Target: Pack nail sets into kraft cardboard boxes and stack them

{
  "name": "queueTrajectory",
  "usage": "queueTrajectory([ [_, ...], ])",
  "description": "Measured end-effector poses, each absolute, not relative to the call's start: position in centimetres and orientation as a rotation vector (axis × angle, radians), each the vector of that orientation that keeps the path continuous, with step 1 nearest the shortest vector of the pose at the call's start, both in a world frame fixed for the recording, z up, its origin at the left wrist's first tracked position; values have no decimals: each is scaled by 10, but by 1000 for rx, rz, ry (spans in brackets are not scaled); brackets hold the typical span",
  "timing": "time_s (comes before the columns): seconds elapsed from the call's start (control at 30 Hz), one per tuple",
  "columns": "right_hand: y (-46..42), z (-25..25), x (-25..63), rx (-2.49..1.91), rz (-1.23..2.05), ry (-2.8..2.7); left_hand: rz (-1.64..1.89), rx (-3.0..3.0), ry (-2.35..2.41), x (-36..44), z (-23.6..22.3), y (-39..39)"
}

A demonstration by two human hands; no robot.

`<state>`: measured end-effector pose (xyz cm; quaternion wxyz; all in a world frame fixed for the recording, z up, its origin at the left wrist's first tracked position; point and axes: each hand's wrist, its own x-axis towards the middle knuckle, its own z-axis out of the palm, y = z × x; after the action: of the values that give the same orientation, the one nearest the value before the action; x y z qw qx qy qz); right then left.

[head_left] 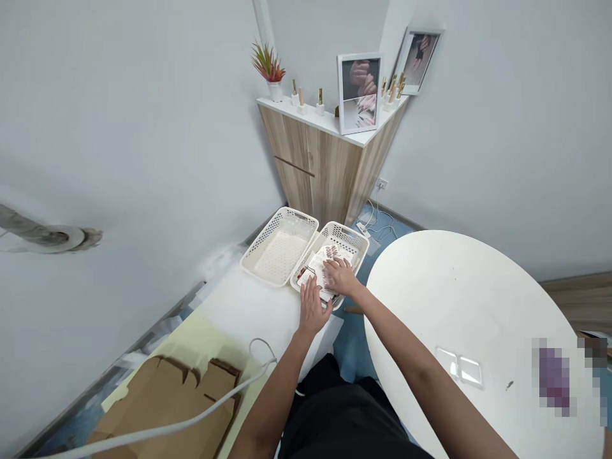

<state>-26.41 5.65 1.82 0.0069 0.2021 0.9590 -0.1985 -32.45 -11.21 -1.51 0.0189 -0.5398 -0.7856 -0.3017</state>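
A cream perforated plastic basket (pixel 362 245) holds flat white packets with red markings (pixel 329 252), a dark-edged item among them. Over its near side, my left hand (pixel 313 307) reaches in with fingers stretched out, touching the near edge of the contents. My right hand (pixel 341 278) lies palm down with fingers spread on top of the white packets. Neither hand is wrapped around anything. What lies under my palms is hidden. Close beside it on the left stands a second cream basket (pixel 277 252), with some clear plastic at its far end.
Flattened cardboard (pixel 162 408) and a pale cable (pixel 191 422) lie at lower left. A round white table (pixel 444 287) stands right. Behind, a wood-look corner cabinet (pixel 329 166) carries picture frames, small bottles and a potted plant (pixel 275 89). Power cords (pixel 375 220) lie on the floor.
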Motion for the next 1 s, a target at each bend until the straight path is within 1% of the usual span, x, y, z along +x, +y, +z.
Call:
queueTrajectory([
  [0.13,52,9,-282,508,-500,2923,-943,-1647,-2478,-323,-10,-111],
  [0.27,52,11,-282,531,-467,3003,-962,-1643,-2513,-323,-7,-111],
  [0.33,58,15,-280,578,-610,2986,-959,-1646,-2527,-324,-5,-111],
  [0.4,70,19,-278,692,-885,2902,-941,-1659,-2541,-324,-4,-111],
  [0.5,98,22,-278,1093,-1234,2795,-892,-1689,-2568,-325,-2,-110],
  [0.57,118,24,-280,1361,-1305,2795,-862,-1700,-2582,-325,-1,-110],
  [0.63,133,26,-282,1494,-1257,2818,-841,-1701,-2595,-325,1,-109],
  [0.67,138,27,-283,1526,-1180,2834,-832,-1702,-2603,-325,2,-109],
  [0.77,135,29,-282,1539,-770,2897,-796,-1712,-2628,-325,5,-108],
  [0.83,125,27,-280,1419,-537,2888,-776,-1728,-2641,-325,8,-108],
  [0.9,112,24,-280,1237,-461,2795,-770,-1734,-2653,-325,9,-107],
  [1.0,99,19,-283,1067,-484,2692,-790,-1733,-2654,-325,8,-107],
])
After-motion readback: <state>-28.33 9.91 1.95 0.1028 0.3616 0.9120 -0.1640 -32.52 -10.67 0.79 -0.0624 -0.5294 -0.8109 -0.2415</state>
